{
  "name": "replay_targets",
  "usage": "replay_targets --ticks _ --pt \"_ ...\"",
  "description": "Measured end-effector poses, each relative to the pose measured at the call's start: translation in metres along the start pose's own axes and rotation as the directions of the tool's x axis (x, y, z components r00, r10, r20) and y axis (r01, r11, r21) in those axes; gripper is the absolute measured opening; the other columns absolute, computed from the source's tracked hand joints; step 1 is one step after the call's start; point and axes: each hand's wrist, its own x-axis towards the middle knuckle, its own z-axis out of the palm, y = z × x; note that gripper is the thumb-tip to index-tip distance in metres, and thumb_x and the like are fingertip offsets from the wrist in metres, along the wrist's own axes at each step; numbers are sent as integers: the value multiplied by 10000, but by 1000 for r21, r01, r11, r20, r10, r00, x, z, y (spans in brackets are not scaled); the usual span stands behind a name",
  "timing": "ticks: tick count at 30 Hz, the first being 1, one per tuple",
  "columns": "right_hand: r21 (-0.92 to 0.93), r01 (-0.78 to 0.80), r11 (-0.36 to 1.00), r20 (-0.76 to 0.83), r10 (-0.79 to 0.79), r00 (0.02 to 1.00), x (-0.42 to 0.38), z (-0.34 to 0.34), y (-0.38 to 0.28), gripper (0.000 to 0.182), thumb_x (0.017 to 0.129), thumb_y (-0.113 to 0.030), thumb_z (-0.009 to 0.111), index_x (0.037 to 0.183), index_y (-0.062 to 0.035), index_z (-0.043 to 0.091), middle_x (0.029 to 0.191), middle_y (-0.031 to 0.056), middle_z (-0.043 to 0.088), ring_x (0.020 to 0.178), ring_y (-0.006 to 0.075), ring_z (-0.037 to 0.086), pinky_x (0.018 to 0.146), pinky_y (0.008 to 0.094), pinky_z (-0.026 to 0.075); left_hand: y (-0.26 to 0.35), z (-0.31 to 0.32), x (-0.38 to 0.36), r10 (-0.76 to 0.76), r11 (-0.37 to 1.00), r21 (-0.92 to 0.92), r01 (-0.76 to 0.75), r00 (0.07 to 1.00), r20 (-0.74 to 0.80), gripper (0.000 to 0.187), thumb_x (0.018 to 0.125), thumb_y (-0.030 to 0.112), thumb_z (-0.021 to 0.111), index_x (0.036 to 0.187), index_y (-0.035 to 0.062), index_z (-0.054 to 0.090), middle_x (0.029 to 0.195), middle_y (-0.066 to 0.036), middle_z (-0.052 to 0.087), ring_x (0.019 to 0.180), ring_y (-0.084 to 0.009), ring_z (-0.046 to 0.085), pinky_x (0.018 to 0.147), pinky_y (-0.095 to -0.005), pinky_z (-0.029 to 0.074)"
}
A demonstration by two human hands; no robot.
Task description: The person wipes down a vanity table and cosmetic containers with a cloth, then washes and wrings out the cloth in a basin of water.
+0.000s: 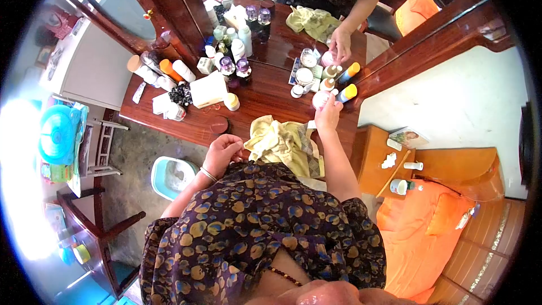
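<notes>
On the right of the dark red wooden dresser (259, 100), my right hand (327, 114) has its fingers closed on a round pink-and-white container (321, 99). Small jars and bottles (305, 75) stand just behind it, with a yellow-capped blue bottle (347, 93) to its right. At the dresser's front edge, my left hand (223, 155) is curled beside a crumpled yellow-green cloth (276, 140). Its fingertips meet near the cloth's left edge, and whatever they may hold is too small to make out.
A mirror (271, 39) behind the dresser reflects bottles and an arm. Bottles, a white box (208, 89) and a yellow-lidded jar (231, 101) stand left. A light blue basin (172, 178) is on the floor, near a wooden chair (104, 223). An orange-covered bed (415, 231) lies right.
</notes>
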Motion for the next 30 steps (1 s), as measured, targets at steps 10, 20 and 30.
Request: replay_targets --ticks 10,20,30 --pt "399 382 833 350 -524 777 -30 49 -81 377 824 -219 661 1150 -44 586 1066 178 596 917 304 618 809 408 503 15 -36 24 112 993 -12 -116 982 -152 124 912 113 592 978 9 580 833 -30 613 702 -92 582 575 -215 471" --pt "589 165 791 347 -432 833 11 92 -195 737 652 -179 799 1293 -56 457 1160 196 608 1114 363 566 959 415 445 70 -83 167 266 943 203 -262 964 9 103 887 132 645 931 56 590 994 -11 597 858 -120 620 703 -251 562" --pt "652 -67 756 299 -175 938 1 153 -186 601 676 -127 796 1202 -19 525 1086 182 647 1043 346 613 898 399 475 78 -97 205 395 323 745 -584 798 454 159 757 218 733 891 135 712 1346 -257 428 889 -224 649 813 -333 523"
